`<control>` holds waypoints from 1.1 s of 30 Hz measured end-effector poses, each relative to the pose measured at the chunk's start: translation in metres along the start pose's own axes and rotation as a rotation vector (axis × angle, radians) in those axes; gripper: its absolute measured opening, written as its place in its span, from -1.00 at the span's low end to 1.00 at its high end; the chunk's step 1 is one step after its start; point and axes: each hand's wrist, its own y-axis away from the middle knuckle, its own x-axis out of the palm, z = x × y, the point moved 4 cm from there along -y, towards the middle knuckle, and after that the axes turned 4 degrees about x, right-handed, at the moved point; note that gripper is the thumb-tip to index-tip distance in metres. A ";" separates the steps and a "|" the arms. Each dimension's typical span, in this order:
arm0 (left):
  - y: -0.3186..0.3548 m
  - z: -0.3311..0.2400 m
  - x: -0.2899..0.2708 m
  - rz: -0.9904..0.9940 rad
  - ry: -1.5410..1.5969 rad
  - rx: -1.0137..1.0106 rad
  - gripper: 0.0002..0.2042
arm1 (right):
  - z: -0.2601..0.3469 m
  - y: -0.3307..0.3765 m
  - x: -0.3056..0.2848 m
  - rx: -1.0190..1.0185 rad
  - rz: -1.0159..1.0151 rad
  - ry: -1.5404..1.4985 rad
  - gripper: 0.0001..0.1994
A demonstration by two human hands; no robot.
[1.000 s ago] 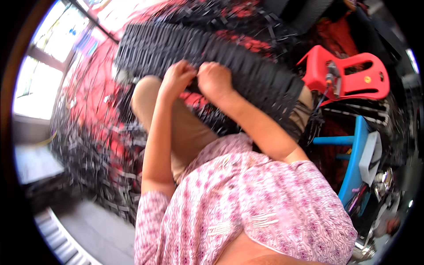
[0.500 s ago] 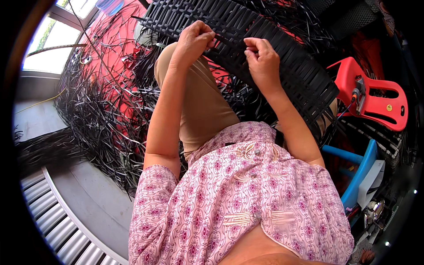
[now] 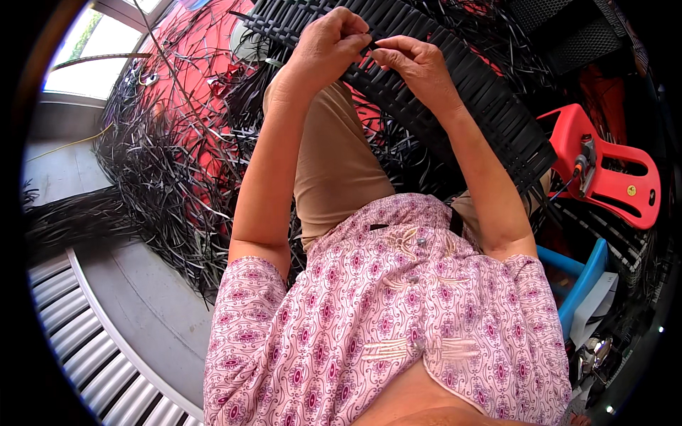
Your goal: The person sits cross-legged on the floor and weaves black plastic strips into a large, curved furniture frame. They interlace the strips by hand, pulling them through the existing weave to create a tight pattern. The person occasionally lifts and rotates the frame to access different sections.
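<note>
Woven black strip panel [image 3: 455,92] across our knees. Left hand [image 3: 323,50] and right hand [image 3: 415,64] meet at panel's upper edge, fingertips of both pinching one black strip end [image 3: 371,48]. We judge: keep strip flat, untwisted, tension even; loose strips [image 3: 170,177] lie left.

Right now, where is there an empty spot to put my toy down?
The grey floor between the black strips and the metal grate is bare. Around both hands, the woven panel and the red stool, it is crowded.
</note>
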 end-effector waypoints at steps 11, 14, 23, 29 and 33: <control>-0.012 -0.012 0.000 0.184 -0.246 0.146 -0.80 | -0.003 0.000 0.002 0.023 -0.018 -0.106 -0.78; -0.016 -0.007 0.002 0.193 -0.177 0.157 -0.81 | -0.001 0.001 0.003 0.059 -0.035 -0.165 -0.80; -0.016 0.054 0.006 0.106 -0.361 -0.082 -0.83 | -0.006 0.009 -0.002 0.300 -0.191 0.138 -0.84; -0.007 0.041 0.032 0.150 -0.634 -0.022 -0.74 | -0.016 0.008 -0.002 0.342 -0.198 0.234 -0.81; -0.005 0.043 0.040 0.120 -0.662 -0.008 -0.75 | -0.021 0.006 -0.001 0.304 -0.223 0.341 -0.79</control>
